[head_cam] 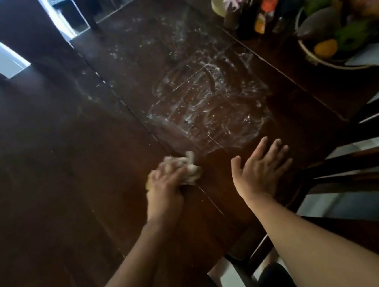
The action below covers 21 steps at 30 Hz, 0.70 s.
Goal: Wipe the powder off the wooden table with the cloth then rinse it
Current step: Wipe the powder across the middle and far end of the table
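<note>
A dark wooden table [57, 162] fills the view. White powder [207, 104] lies smeared in streaks across its middle, with thinner specks farther back. My left hand [164, 183] grips a bunched pale cloth [191, 169] and presses it on the table just below the near edge of the smear. To its right, my right hand [261, 170] rests flat on the wood with fingers spread and holds nothing.
A bowl of fruit [336, 32] and several bottles [261, 12] stand at the back right of the table, with a round lidded container [220, 2] behind them. Dark chairs [361, 160] stand along the right edge. Another chair [15, 33] stands at the far left.
</note>
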Each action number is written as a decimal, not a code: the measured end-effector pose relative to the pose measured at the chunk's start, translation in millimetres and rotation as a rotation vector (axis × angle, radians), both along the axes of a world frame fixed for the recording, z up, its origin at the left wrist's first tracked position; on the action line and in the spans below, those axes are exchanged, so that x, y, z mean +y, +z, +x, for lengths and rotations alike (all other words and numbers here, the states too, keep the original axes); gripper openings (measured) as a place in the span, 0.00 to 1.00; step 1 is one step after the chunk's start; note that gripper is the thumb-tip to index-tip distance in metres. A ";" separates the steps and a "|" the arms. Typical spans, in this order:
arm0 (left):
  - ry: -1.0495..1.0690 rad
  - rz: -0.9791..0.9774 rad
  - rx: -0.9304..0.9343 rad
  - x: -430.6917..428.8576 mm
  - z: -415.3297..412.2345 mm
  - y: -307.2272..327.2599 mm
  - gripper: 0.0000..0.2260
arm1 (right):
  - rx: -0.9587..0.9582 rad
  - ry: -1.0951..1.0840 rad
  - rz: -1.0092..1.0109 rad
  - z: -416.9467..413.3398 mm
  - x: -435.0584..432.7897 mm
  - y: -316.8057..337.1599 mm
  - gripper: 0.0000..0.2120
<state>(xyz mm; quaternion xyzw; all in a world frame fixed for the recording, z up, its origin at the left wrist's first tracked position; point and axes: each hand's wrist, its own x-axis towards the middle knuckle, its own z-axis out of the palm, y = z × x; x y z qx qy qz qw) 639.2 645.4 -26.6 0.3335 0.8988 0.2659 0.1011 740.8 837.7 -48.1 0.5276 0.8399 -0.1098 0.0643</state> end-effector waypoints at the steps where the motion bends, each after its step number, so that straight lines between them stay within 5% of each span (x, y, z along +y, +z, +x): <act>1: -0.131 -0.008 -0.031 8.4 2.2 -3.3 0.21 | -0.001 0.005 0.004 -0.8 0.8 -1.0 0.43; 6: -0.258 -0.095 -0.027 10.0 -26.1 -4.9 0.22 | 0.024 -0.007 0.025 -1.8 2.2 -4.9 0.43; 11: 0.206 -0.132 0.073 21.0 -131.8 6.3 0.30 | 0.020 -0.013 0.025 -2.0 2.4 -7.5 0.44; 15: 0.479 -0.114 0.073 41.0 -191.6 1.3 0.23 | 0.038 -0.018 0.035 -3.5 1.8 -8.1 0.44; 21: 0.216 -0.171 0.063 69.8 -115.2 -6.1 0.27 | 0.039 -0.027 0.035 -3.4 1.3 -7.9 0.45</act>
